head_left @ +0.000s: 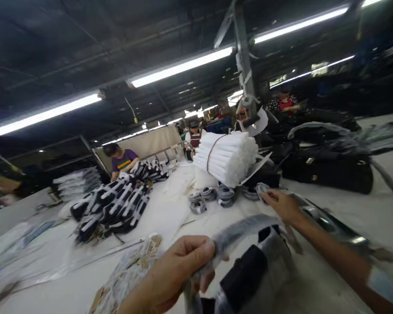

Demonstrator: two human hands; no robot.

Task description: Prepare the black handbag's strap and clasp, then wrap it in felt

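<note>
Strap point(240, 228) pinched in left hand point(178, 266), six o'clock; right hand point(284, 207) at coil point(261, 188), four o'clock, grip unclear: likely pickup, needing firm pinch.

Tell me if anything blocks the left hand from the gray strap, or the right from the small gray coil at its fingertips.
Nothing visible does. The left hand is closed around the gray strap. The right hand is at the gray coil, no object showing between; blur hides whether it grips.

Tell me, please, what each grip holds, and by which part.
Left grip: the wrapped handle, by its left side. Right grip: at a grey coil's edge; hold unclear.
</note>
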